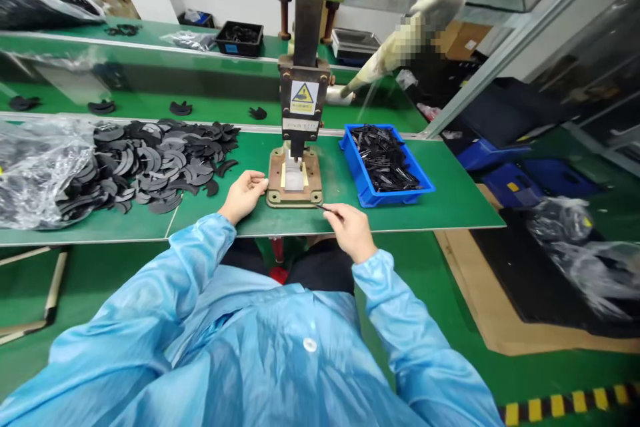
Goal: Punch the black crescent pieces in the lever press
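A bench hand press (303, 90) stands in front of me, with a warning label on its body. Its ram reaches down to a pale plate (294, 177) on the base (313, 180). My left hand (244, 195) is at the base's left edge, fingers curled and tips together; whatever they may pinch is hidden. Close to the base's front right corner, my right hand (350, 227) pinches a thin black stick-like piece (326, 208). Left of the press lies a heap of black curved pieces (165, 160). On the right, a blue tray (367, 195) holds many thin black parts.
A clear plastic bag (40, 173) covers the heap's left end. The press's wrapped lever (383, 60) juts out to the upper right. Behind, a raised green shelf (215, 107) carries several curved pieces; farther back stands a black bin (240, 40). Cardboard (465, 280) lies at lower right.
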The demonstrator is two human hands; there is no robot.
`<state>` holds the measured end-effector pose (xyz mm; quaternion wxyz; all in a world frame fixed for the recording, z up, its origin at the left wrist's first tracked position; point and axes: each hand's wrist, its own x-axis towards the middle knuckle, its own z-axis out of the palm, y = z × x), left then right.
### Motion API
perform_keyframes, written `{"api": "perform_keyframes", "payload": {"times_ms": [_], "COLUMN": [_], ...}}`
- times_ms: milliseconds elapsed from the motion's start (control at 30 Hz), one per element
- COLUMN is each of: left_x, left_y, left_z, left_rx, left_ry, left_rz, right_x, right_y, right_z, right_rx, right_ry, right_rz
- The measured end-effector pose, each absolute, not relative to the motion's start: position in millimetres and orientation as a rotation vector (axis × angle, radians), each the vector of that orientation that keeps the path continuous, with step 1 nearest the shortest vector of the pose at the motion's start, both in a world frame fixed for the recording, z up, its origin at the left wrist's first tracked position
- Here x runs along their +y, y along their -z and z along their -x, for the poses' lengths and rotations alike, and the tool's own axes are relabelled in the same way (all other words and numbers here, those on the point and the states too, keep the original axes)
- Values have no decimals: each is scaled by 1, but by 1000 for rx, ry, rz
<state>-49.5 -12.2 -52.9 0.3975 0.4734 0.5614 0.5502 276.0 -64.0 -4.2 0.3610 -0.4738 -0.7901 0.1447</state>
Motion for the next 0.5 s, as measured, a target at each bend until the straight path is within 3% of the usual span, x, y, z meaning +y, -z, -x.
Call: {"api": "perform_keyframes", "payload": {"times_ms": [200, 500], "left_x": [-53, -101], "left_y": [44, 38], "left_z": [41, 26], "left_rx": [1319, 1043], "left_ry": [-1438, -1155], "left_rz": [-1450, -1974], "right_x": [-83, -78], "right_y": [40, 53], "right_z": [-232, -208], "right_rx": [-2034, -2098], "right_ry": [-467, -552], "right_rz": [1097, 965]}}
